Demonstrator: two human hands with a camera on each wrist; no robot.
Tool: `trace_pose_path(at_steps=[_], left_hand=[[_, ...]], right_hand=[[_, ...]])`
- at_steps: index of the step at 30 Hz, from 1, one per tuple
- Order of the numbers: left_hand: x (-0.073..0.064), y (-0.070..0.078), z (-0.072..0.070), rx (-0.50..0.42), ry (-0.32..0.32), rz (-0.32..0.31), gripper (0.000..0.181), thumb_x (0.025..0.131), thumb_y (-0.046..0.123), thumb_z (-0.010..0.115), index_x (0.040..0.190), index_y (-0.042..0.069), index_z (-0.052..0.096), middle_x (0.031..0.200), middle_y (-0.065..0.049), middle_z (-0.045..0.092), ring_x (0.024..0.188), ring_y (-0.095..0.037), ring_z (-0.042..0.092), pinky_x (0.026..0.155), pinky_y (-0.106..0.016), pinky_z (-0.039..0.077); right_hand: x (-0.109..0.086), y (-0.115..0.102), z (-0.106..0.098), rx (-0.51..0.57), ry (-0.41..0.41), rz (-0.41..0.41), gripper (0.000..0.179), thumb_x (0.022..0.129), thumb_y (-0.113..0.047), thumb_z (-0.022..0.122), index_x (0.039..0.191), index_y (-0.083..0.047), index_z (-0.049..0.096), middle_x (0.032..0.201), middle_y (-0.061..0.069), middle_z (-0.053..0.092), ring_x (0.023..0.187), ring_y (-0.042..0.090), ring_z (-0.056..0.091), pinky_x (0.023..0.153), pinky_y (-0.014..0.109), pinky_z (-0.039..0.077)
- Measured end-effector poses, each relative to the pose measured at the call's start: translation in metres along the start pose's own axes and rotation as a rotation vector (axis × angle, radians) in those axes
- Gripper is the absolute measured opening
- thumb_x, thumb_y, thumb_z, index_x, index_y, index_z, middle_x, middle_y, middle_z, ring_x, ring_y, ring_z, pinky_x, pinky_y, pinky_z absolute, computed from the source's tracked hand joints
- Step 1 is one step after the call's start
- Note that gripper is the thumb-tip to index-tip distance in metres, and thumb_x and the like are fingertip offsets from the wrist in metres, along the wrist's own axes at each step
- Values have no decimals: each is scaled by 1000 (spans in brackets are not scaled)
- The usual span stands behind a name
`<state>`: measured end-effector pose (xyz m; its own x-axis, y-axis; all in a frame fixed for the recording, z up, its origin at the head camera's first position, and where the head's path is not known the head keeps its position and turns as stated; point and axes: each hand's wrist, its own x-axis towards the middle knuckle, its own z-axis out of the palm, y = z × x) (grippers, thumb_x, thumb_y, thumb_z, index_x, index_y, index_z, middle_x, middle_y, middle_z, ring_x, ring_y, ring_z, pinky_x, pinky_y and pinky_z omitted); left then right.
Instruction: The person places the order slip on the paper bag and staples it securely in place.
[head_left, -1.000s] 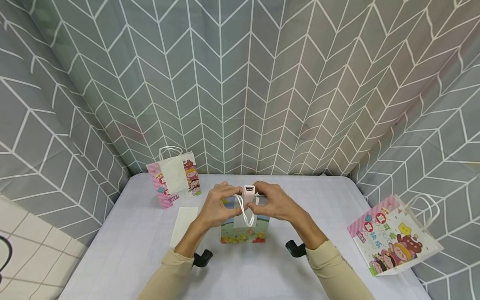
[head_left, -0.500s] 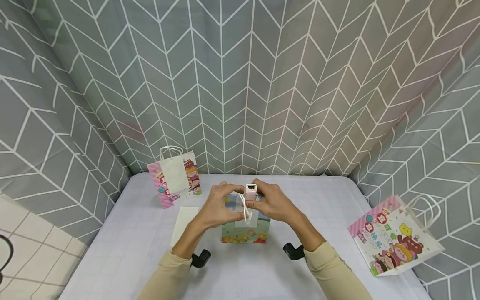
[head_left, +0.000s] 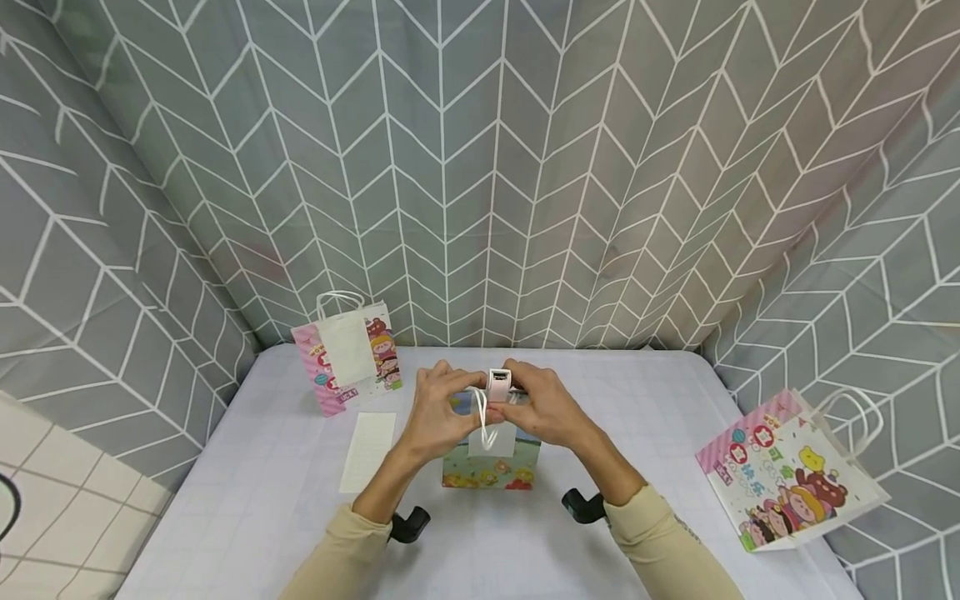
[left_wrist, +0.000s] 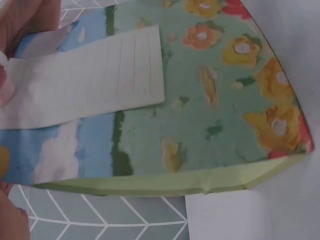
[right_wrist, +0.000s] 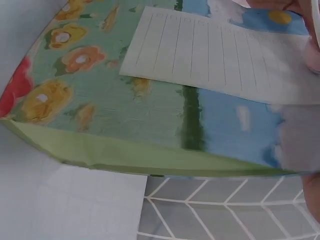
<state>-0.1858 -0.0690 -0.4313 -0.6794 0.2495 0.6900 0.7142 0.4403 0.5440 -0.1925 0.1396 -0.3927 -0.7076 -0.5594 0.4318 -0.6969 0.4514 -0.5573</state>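
In the head view a small painted paper bag (head_left: 491,472), green and blue with yellow and red flowers, is upright between both hands. A lined paper slip (left_wrist: 115,75) lies flat over its face, up to the top edge. My left hand (head_left: 444,410) grips the bag's top with fingers and thumb, beside the white cord handles (head_left: 483,421). In my right hand (head_left: 547,406) is a small pink-and-white mini stapler (head_left: 498,385), seen end-on with a dark slot, over the bag's top edge. My left fingertips reach its other side. The stapler's lower part is hidden.
A pink-and-white cartoon bag (head_left: 384,354) with a paper slip (head_left: 347,350) on its front stands at back left. Another lined slip (head_left: 369,452) lies on the table (head_left: 247,492) near my left forearm. A larger cartoon bag (head_left: 798,475) leans at the right edge.
The stapler has tipped slightly, so less of its pink body shows than a second ago. The cord handles have shifted a little left. Both hands keep their hold with small movements.
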Motion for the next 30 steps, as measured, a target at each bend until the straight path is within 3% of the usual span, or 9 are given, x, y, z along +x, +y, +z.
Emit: trace_pose_path(at_steps=[5, 13, 24, 30], left_hand=[[2, 0, 1, 25, 20, 29, 50, 67, 39, 92, 108, 13, 78, 94, 4, 77, 76, -10, 38, 77, -36, 23], [2, 1, 2, -16, 3, -15, 50, 65, 35, 94, 108, 14, 78, 91, 7, 75, 77, -10, 40, 77, -37, 22], [2, 3, 1, -44, -15, -44, 56, 70, 55, 85, 110, 16, 77, 93, 8, 75, 76, -9, 38, 78, -36, 22], [1, 3, 2, -47, -20, -54, 52, 69, 45, 90, 111, 17, 77, 93, 9, 74, 76, -10, 38, 78, -37, 21]], right_hand=[[0, 1, -2, -16, 21, -7, 26, 86, -30, 80, 95, -20, 58, 85, -8, 62, 71, 9, 55, 60, 26, 47], [1, 2, -4, -11, -20, 20, 25, 89, -31, 79, 101, -20, 60, 90, -9, 65, 75, 9, 58, 63, 28, 49], [0, 2, -4, 16, -49, 43, 26, 90, -33, 77, 105, -21, 60, 94, -8, 68, 78, 9, 62, 64, 28, 51], [0, 2, -4, 27, -58, 60, 25, 91, -33, 76, 106, -21, 60, 95, -8, 68, 81, 9, 64, 66, 29, 51]])
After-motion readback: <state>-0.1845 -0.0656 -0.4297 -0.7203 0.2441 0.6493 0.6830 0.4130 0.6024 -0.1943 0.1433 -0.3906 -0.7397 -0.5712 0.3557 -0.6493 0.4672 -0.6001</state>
